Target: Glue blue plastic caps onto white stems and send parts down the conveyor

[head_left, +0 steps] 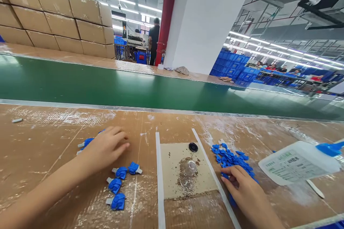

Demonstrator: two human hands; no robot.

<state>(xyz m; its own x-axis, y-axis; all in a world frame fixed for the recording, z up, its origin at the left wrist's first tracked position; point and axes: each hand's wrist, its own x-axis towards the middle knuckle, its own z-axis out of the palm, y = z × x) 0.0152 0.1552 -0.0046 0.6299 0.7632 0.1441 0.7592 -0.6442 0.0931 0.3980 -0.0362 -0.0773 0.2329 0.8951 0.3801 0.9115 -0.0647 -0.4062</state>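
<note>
My left hand lies palm down on the brown worktable, fingers curled over a blue plastic part with a white tip; what the fingers grip is hidden. Several more blue parts with white tips lie in a loose row just right of that hand. My right hand rests at the near edge of a pile of small blue pieces, fingertips pinched on one of them. Between my hands lies a tan mat with a small clear cup and a black cap.
A white squeeze bottle with a blue nozzle lies on its side at the right. A green conveyor belt runs across behind the table. Stacked cardboard boxes, blue crates and a standing person are beyond it.
</note>
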